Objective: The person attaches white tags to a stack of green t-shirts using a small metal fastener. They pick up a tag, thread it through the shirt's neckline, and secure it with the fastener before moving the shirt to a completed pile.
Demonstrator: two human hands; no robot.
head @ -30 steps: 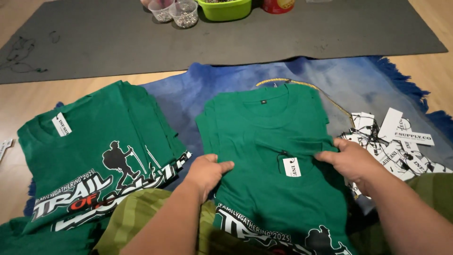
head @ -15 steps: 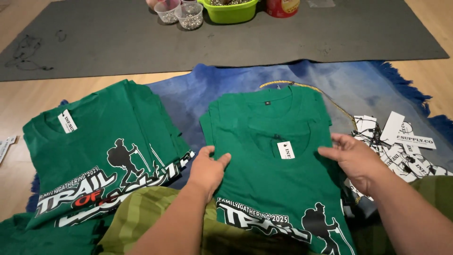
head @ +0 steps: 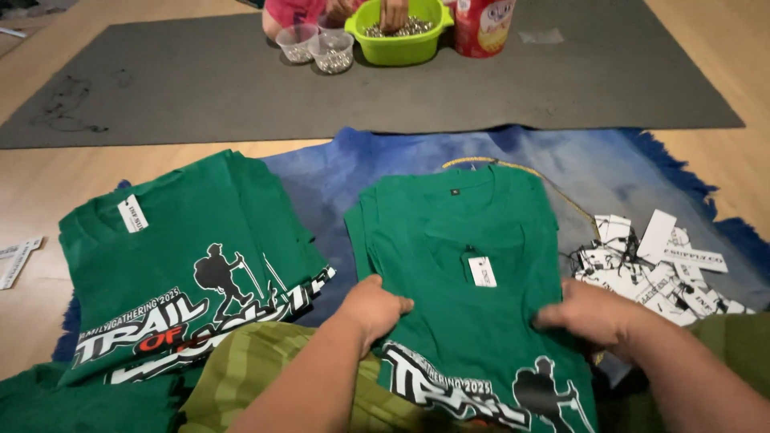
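Right now both hands sit on the top green T-shirt (head: 473, 265) of a short stack that lies on a blue cloth (head: 353, 164) spread over the wooden floor (head: 48, 176). The left hand (head: 373, 309) has its fingers curled together and pinching the shirt's left edge; the right hand (head: 589, 314) presses on the right edge, its fingers bent down onto the fabric, though whether they actually clamp it or only rest there is hard to tell from this angle. A small white tag (head: 482, 271) hangs at the middle of the chest, between the two hands.

Several things could go wrong from here. With the grip low and only at the edges, a pull from one hand harder than the other would likely skew the shirt and drag the ones beneath out of line. The tag is loose on its string, so it could fold under the fabric or catch. Just beside the right hand lies a heap of white paper tags (head: 654, 261); a sweep of the forearm could scatter them or snag their strings. The second pile of green shirts (head: 184, 256) sits near on the left, close enough that a wide move could rumple its edge.

Well apart, at the far side of a grey mat (head: 200, 80), another person's hands reach into a green bowl (head: 401, 36) beside two small clear cups (head: 317, 44) and a red container (head: 481, 28).
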